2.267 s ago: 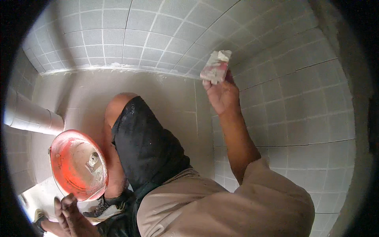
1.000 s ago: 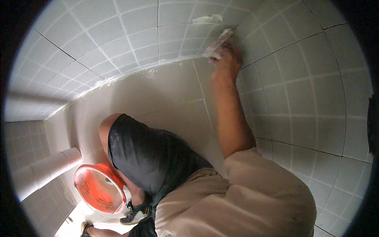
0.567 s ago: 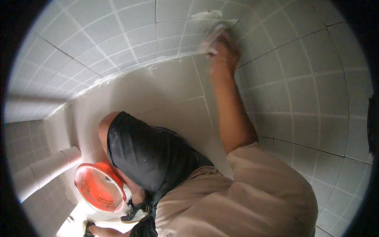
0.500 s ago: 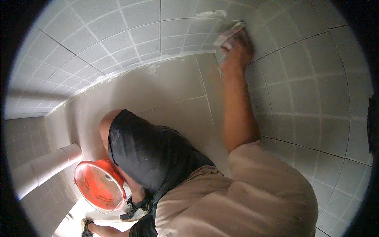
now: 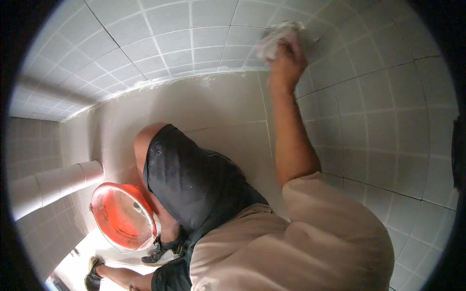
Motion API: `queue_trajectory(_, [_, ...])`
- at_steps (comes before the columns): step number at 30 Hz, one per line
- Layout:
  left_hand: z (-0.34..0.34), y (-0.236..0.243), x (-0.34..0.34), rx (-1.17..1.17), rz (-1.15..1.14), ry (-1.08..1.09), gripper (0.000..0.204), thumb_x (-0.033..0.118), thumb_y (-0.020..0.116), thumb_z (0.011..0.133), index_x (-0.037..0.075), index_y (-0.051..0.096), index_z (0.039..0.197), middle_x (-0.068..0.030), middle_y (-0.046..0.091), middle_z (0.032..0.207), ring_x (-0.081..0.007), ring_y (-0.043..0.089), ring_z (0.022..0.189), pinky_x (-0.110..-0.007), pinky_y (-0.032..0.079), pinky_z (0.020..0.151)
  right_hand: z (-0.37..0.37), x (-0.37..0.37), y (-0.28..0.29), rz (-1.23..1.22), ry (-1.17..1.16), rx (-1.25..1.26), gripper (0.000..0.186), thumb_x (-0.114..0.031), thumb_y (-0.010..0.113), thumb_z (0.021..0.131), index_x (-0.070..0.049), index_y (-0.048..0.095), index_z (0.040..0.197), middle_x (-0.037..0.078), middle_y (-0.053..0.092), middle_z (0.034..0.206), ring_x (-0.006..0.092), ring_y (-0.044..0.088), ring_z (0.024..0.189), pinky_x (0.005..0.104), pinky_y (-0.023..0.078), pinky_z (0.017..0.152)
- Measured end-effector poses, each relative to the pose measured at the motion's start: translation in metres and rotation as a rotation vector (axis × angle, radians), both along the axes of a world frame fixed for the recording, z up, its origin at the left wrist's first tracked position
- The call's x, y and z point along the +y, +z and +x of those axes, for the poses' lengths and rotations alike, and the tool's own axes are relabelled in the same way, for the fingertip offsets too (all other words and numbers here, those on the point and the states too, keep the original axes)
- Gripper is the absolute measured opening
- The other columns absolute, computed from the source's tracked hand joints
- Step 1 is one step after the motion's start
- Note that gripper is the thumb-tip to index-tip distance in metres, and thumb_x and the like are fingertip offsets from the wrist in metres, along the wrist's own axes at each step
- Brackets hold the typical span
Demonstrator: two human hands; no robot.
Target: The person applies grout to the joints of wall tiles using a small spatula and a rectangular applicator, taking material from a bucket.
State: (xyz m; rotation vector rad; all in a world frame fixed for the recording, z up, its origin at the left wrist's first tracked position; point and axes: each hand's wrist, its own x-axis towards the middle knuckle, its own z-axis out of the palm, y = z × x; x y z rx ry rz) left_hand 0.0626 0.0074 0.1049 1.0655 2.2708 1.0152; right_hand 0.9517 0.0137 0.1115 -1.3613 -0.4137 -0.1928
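White rag [image 5: 274, 40] crosswise under right hand [image 5: 286, 65]

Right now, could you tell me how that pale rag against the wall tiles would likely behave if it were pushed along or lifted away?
The rag looks crumpled and bunched under the right hand, so it is probably floppy and light. Pressed flat on the tiled wall, it would likely slide with the hand and sag or drop once released.

grey tiled walls [image 5: 388, 111], a white pipe [image 5: 53, 182], bright floor [image 5: 77, 264] below
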Motion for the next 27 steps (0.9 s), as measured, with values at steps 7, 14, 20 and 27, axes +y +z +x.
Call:
queue_trajectory(7, [-0.018, -0.006, -0.018, -0.021, -0.015, 0.028, 0.043, 0.029, 0.064, 0.09, -0.002, 0.059, 0.12, -0.0187, 0.063, 0.106, -0.03, 0.061, 0.088, -0.039, 0.051, 0.069, -0.015, 0.037, -0.041, -0.354, -0.266, -0.364, 0.03, -0.002, 0.059, 0.083, 0.0, 0.066, 0.113, 0.021, 0.066, 0.095, 0.0359, 0.064, 0.089, 0.0396, 0.051, 0.082])
queue_trajectory(14, [-0.044, -0.015, -0.041, -0.052, -0.045, 0.066, 0.043, 0.03, 0.065, 0.089, -0.001, 0.061, 0.119, -0.0186, 0.063, 0.104, -0.0301, 0.061, 0.086, -0.039, 0.052, 0.066, -0.035, 0.034, -0.039, -0.09, -0.075, -0.136, 0.025, -0.004, 0.057, 0.089, 0.0, 0.066, 0.112, 0.015, 0.068, 0.096, 0.0277, 0.065, 0.087, 0.0357, 0.053, 0.08])
queue_trajectory(20, [-0.071, -0.033, -0.064, -0.096, -0.103, 0.075, 0.043, 0.031, 0.066, 0.088, -0.001, 0.062, 0.117, -0.0186, 0.064, 0.103, -0.0302, 0.061, 0.084, -0.038, 0.053, 0.063, -0.043, 0.028, -0.048, -0.284, 0.081, -0.043, 0.021, -0.007, 0.056, 0.09, -0.002, 0.067, 0.108, 0.01, 0.069, 0.091, 0.0224, 0.065, 0.078, 0.0329, 0.053, 0.068])
queue_trajectory(27, [-0.026, -0.113, -0.069, -0.206, -0.17, 0.001, 0.043, 0.031, 0.067, 0.088, -0.001, 0.063, 0.116, -0.0185, 0.064, 0.102, -0.0303, 0.062, 0.082, -0.038, 0.053, 0.061, -0.022, -0.008, 0.018, -0.164, 0.031, 0.112, 0.031, -0.018, 0.059, 0.09, -0.003, 0.064, 0.116, 0.01, 0.066, 0.106, 0.0198, 0.064, 0.091, 0.0333, 0.053, 0.069])
